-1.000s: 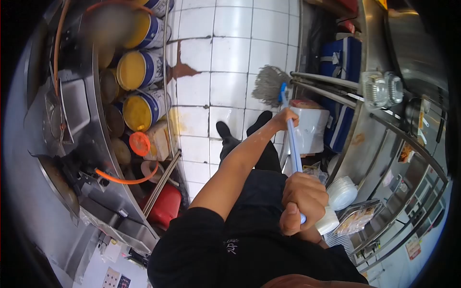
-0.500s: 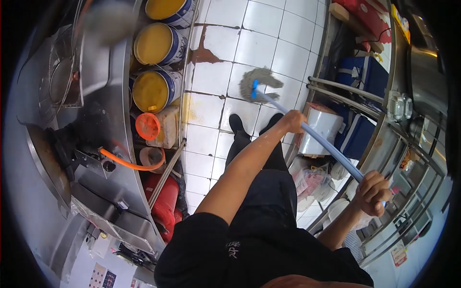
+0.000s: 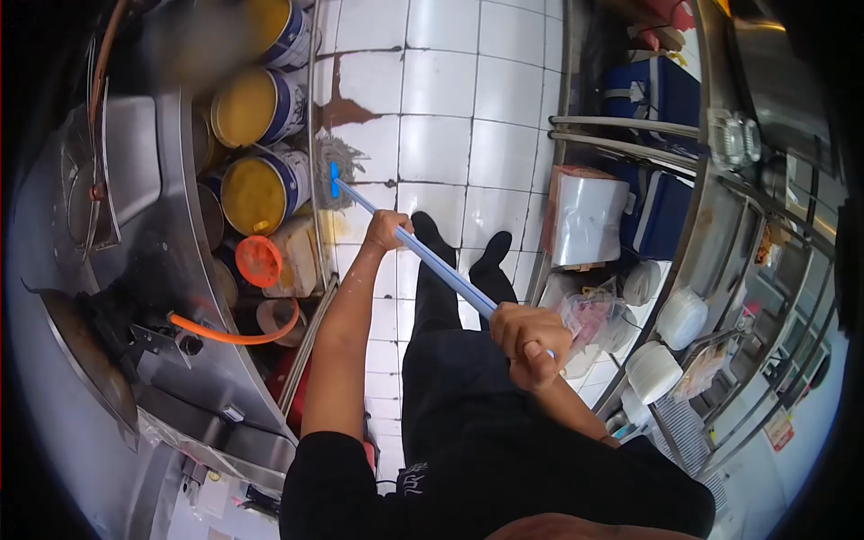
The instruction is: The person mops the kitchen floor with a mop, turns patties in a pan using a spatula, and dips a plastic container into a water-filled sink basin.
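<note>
A mop with a light blue handle (image 3: 445,272) slants across the view, its grey string head (image 3: 338,162) with a blue clamp lying on the white tiled floor (image 3: 438,83) at the foot of the left-hand shelving. Partway down the handle, my left hand (image 3: 388,230) is closed round it. My right hand (image 3: 533,344) grips the top end of the same handle, in front of my body. Beside the mop head stand tubs with yellow contents (image 3: 254,195), and a reddish-brown patch (image 3: 346,111) marks the floor just beyond it.
On the left are a steel counter (image 3: 193,270), an orange hose (image 3: 236,338) and a red-orange round container (image 3: 258,261). The right-hand rack holds blue boxes (image 3: 668,211), a plastic-wrapped pack (image 3: 585,219) and stacked white containers (image 3: 654,372). Metal rails (image 3: 630,130) jut towards the aisle.
The mop head has moved left across the floor to the tubs. Both my hands have shifted left with the handle, still gripping it. The view has shifted somewhat.
</note>
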Demonstrator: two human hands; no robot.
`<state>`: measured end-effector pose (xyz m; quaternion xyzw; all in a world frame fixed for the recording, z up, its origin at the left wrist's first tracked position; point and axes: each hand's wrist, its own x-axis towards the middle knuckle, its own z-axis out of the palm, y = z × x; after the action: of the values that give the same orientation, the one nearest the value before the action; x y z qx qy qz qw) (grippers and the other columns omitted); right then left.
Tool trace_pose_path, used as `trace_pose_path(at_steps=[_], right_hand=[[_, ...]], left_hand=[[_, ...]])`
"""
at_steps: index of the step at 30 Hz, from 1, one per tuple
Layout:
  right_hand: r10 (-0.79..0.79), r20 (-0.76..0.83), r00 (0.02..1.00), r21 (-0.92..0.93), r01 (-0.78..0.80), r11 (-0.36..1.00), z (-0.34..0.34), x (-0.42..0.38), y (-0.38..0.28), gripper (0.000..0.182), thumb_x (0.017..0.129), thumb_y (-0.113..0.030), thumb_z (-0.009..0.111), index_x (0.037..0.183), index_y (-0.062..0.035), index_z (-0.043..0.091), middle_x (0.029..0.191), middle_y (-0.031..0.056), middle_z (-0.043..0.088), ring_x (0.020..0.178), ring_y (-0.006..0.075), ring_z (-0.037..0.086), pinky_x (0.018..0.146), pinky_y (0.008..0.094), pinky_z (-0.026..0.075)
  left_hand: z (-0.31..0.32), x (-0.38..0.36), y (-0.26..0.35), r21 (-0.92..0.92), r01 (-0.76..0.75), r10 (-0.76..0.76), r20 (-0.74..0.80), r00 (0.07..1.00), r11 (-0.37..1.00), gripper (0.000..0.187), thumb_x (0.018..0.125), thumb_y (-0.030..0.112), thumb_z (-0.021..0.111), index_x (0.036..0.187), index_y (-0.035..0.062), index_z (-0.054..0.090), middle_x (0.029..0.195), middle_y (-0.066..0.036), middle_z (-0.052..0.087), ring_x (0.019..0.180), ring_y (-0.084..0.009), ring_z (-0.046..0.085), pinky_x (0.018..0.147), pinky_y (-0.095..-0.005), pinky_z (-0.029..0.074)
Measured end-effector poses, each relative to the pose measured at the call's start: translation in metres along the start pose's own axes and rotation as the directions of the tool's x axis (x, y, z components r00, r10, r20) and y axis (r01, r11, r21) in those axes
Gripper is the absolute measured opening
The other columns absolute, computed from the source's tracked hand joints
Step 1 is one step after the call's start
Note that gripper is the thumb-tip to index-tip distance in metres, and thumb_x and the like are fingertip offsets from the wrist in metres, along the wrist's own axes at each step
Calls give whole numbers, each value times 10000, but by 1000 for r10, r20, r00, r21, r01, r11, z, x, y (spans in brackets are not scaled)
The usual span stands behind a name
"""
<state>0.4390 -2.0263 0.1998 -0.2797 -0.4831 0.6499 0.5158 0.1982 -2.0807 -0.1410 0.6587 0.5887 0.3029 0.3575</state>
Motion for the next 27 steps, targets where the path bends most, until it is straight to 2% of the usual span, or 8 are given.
trace_pose_path(at_steps=[2, 5, 9, 14, 18, 21, 24, 27], right_hand=[[13, 15, 1000, -69, -12, 998, -3, 7, -34, 364, 859, -123, 472, 517, -64, 364, 471, 52, 413, 397, 198, 402, 432, 338, 359], [-47, 13, 999, -208, 49, 977, 0, 17, -87, 372, 854, -130, 487, 506, -68, 374, 445, 37, 400, 356, 185, 382, 402, 325, 329], [-21, 157, 987, -337, 73, 939, -4, 20, -130, 201, 729, -18, 517, 542, -25, 444, 519, 70, 440, 409, 221, 436, 433, 334, 353], [14, 251, 968, -592, 142, 793, -14, 15, -90, 121, 579, -43, 590, 569, -37, 469, 522, 68, 414, 404, 229, 430, 405, 312, 331], [120, 422, 899, -588, 170, 791, -46, 17, -78, 178, 601, -87, 639, 556, -64, 468, 525, 55, 448, 423, 238, 478, 411, 321, 368], [5, 390, 921, -538, 224, 813, -66, 20, -102, 305, 713, -140, 663, 510, -70, 447, 509, 35, 487, 453, 209, 528, 439, 291, 419], [-124, 226, 966, -400, 208, 893, -78, 20, -133, 527, 895, -291, 631, 480, -83, 382, 418, -4, 389, 316, 159, 397, 349, 275, 343], [-195, 243, 950, -207, 247, 946, -95, 23, -149, 473, 872, -233, 607, 495, -86, 362, 407, -2, 388, 295, 138, 364, 305, 272, 311]], left_hand=[[16, 16, 23, -40, -11, 12, 21, 1000, 999, 231, 704, 168, 657, 528, 94, 528, 534, -123, 567, 508, -312, 607, 492, -390, 478], [56, 55, 83, -234, -234, 211, -118, 970, 944, 212, 704, 163, 646, 547, 112, 513, 511, -84, 533, 472, -288, 578, 471, -377, 455], [142, 93, 148, -405, -362, 293, -223, 930, 840, 255, 714, 171, 644, 537, 123, 468, 496, -44, 515, 452, -269, 544, 458, -364, 432], [228, 122, 180, -609, -288, 311, -71, 948, 739, 241, 651, 93, 634, 520, 103, 433, 497, -80, 500, 443, -281, 521, 452, -380, 399], [262, 138, 189, -665, -237, 340, 26, 940, 708, 214, 675, 94, 631, 537, 69, 471, 514, -104, 512, 464, -302, 531, 470, -391, 413], [254, 146, 207, -634, -206, 343, 100, 934, 745, 181, 660, 99, 645, 548, 66, 506, 544, -117, 553, 506, -308, 580, 497, -380, 445], [225, 146, 225, -585, -163, 315, 166, 934, 794, 126, 649, 118, 699, 587, 72, 599, 587, -119, 608, 571, -332, 625, 541, -398, 485], [200, 128, 218, -517, -125, 242, 165, 956, 847, 102, 641, 144, 725, 622, 86, 643, 620, -109, 643, 628, -321, 655, 601, -402, 522]])
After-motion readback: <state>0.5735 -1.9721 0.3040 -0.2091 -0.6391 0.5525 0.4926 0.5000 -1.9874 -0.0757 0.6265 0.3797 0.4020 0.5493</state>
